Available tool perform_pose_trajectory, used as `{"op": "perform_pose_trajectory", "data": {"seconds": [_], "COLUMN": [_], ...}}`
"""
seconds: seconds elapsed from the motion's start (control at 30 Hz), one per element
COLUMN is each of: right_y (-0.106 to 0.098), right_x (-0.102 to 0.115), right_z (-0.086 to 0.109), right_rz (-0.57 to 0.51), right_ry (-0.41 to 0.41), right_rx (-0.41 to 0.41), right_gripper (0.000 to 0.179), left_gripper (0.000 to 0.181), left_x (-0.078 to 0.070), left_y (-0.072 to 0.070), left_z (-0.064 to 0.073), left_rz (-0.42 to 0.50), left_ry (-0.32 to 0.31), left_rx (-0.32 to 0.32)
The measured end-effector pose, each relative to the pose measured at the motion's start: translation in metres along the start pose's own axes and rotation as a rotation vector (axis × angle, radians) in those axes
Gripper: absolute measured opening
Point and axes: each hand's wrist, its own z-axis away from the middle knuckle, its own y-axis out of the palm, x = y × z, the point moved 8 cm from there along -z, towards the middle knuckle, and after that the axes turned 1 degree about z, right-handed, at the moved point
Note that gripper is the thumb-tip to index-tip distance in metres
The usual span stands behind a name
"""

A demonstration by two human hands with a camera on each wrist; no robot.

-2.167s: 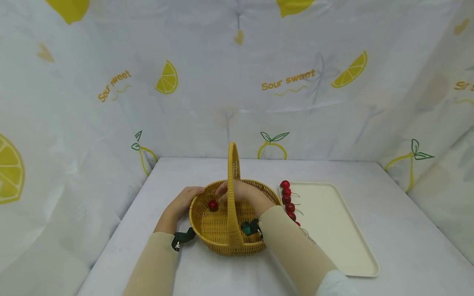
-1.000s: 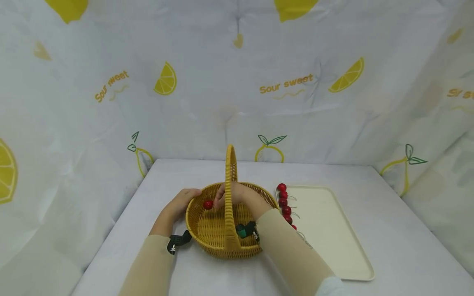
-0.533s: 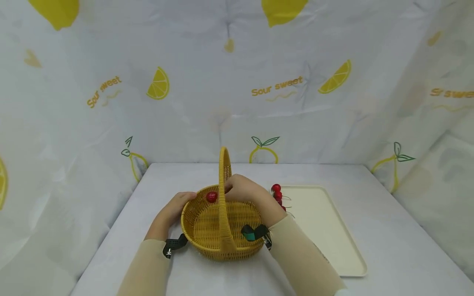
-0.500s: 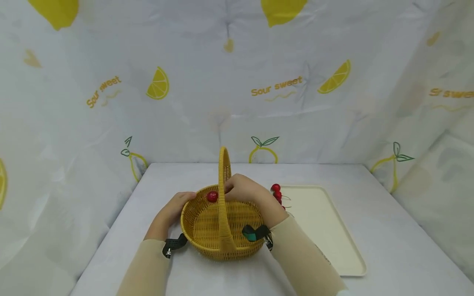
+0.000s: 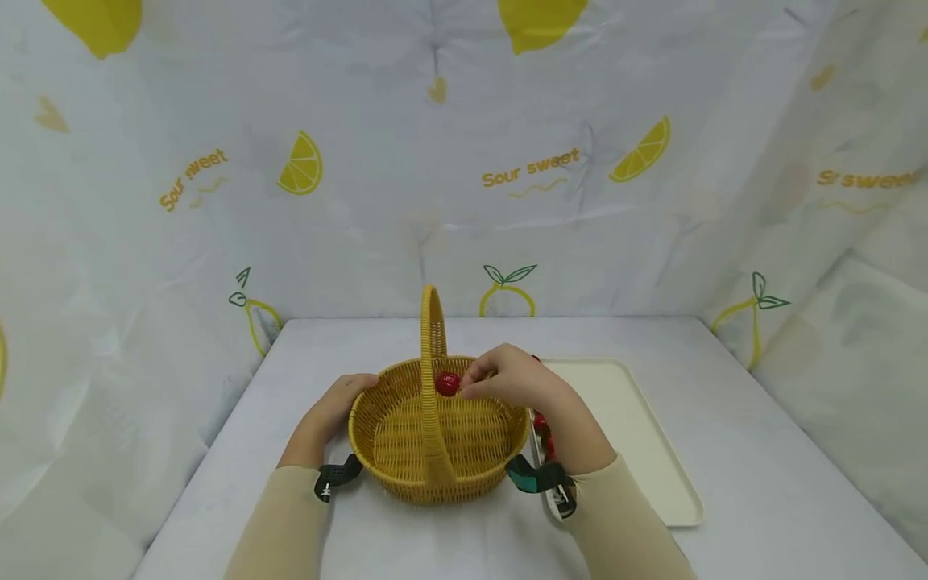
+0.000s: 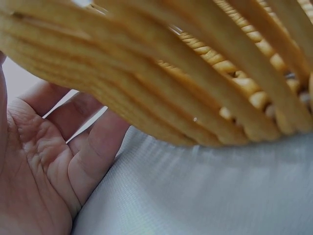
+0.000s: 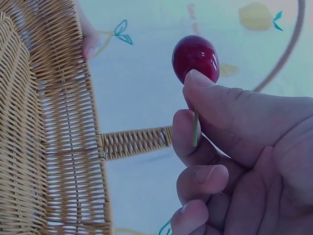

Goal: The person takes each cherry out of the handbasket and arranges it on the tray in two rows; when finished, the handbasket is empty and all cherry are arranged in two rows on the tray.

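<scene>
In the head view a yellow wicker basket (image 5: 406,479) with a tall arched handle (image 5: 429,387) stands on the table. My right hand (image 5: 518,377) pinches a shiny dark-red cherry (image 5: 448,384) between thumb and index finger, over the basket's right half. In the right wrist view the cherry (image 7: 195,58) shows above the fingertips, its green stem (image 7: 196,128) hanging below the thumb. My left hand (image 5: 337,407) rests at the basket's left rim. In the left wrist view its fingers (image 6: 100,142) lie loosely extended against the basket's outer wall (image 6: 122,73).
Right of the basket lies a cream tray (image 5: 623,419). Several cherries (image 5: 540,423) line its left edge, partly hidden behind my right hand and forearm. A white cloth with lemon prints (image 5: 406,201) hangs behind the white table (image 5: 449,540).
My right hand has lifted the cherry from the left part of the basket and carried it rightward past the handle. My left hand has kept its place at the rim.
</scene>
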Motion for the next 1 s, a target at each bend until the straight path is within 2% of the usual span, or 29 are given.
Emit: {"op": "perform_pose_trajectory", "data": {"seconds": [0.17,0.4,0.6,0.77,1.0], "right_y": [-0.010,-0.024,-0.034,-0.034,-0.023], "right_x": [-0.021,-0.049,-0.083,-0.106,-0.139], "right_z": [0.022,0.057,0.089,0.110,0.129], "right_rz": [-0.033,-0.097,-0.106,-0.106,-0.080], "right_ry": [0.068,0.072,0.138,0.184,0.226], "right_rx": [-0.058,-0.112,-0.154,-0.161,-0.110], "right_gripper": [0.005,0.007,0.009,0.013,0.013], "left_gripper": [0.053,0.051,0.053,0.053,0.055], "left_x": [0.000,0.000,-0.002,-0.002,-0.001], "left_y": [-0.001,-0.002,-0.002,-0.003,-0.003], "left_z": [0.002,-0.001,-0.002,-0.004,-0.001], "left_rz": [0.009,0.022,0.009,0.014,-0.003], "left_ry": [-0.002,-0.004,-0.016,-0.023,-0.030], "left_rx": [-0.007,0.002,0.004,-0.005,-0.002]}}
